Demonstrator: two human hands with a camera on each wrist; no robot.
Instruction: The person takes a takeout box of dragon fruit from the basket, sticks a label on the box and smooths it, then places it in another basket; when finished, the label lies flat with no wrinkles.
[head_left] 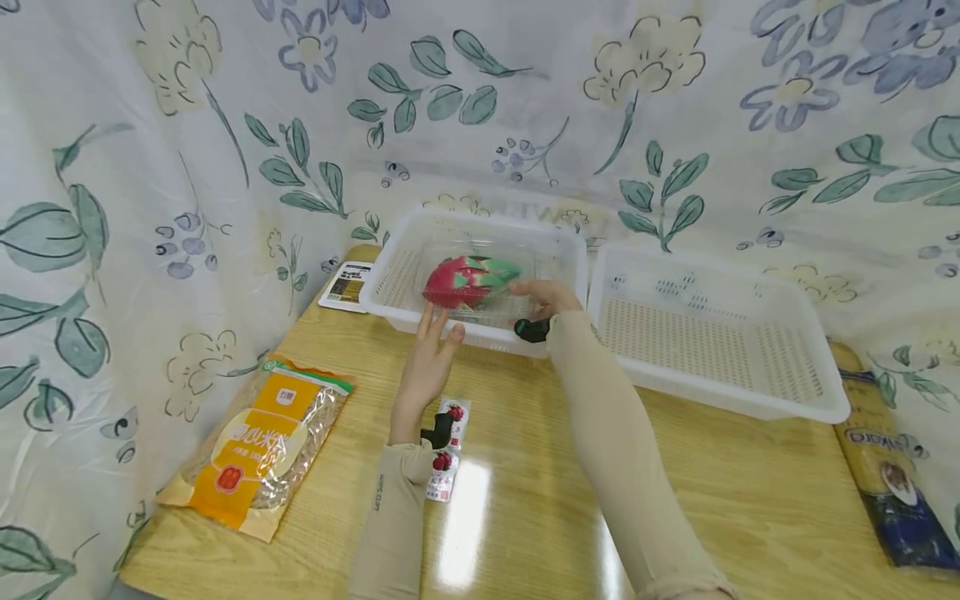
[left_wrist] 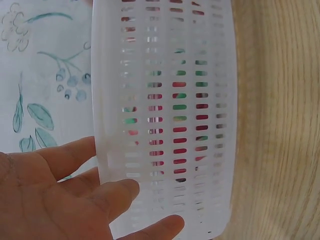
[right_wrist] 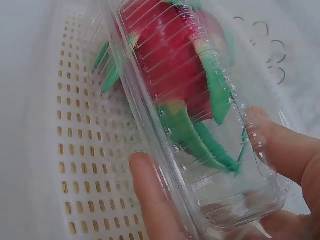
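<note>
A clear plastic box (right_wrist: 235, 192) with a red and green dragon fruit (head_left: 468, 282) inside is in the left white basket (head_left: 491, 335). My right hand (head_left: 551, 297) grips one end of this box, thumb on one side and fingers on the other in the right wrist view. At the basket's front rim is my left hand (head_left: 427, 367), its fingers extended and spread. The left wrist view shows those fingers on both sides of the rim, and red and green through the slotted wall.
A second white basket (head_left: 712, 337) stands right of the first. An orange food bag (head_left: 258, 450) lies at left, a white packet (head_left: 347, 286) behind it. Small fruit-printed packets (head_left: 441, 475) lie by my left wrist. At the far right is a blue and gold bag (head_left: 896, 475).
</note>
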